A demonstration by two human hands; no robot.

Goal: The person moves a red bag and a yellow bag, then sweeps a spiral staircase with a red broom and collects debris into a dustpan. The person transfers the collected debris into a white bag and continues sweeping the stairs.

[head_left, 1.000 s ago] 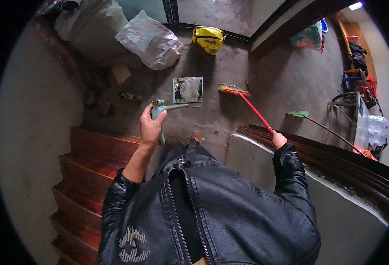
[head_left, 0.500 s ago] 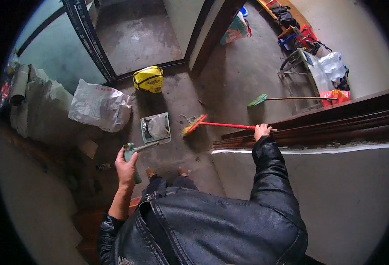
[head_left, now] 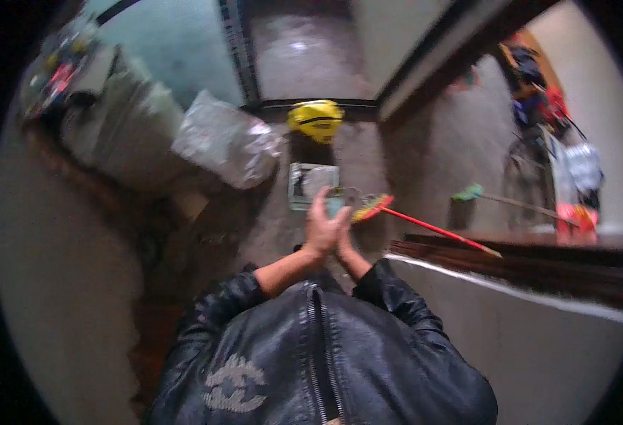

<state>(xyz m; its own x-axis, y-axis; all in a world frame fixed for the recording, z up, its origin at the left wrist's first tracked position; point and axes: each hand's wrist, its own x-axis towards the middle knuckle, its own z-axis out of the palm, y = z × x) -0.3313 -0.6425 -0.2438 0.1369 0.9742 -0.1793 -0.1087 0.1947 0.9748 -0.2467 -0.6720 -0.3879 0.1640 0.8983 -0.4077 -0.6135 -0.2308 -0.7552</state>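
My left hand is in front of my chest, closed around the pale green handle of a long-handled dustpan. The dustpan rests on the floor beyond the hands, with something clear and crumpled and dark bits in it. My right hand meets the left at the same handle; its fingers are partly hidden and blurred, but it appears closed there too. A broom with a red stick and yellow-red bristle head lies to the right, its stick end against the dark wooden ledge, with neither hand on it.
A yellow bag stands near the doorway. Left of it sit a white plastic sack and a large pale sack. At right, a green-headed broom leans by a cluttered bench. A dark wooden ledge tops the near right wall.
My right hand has let go of the red broom and come over to the left hand at the dustpan handle. The left hand has moved right and forward. My view has shifted.
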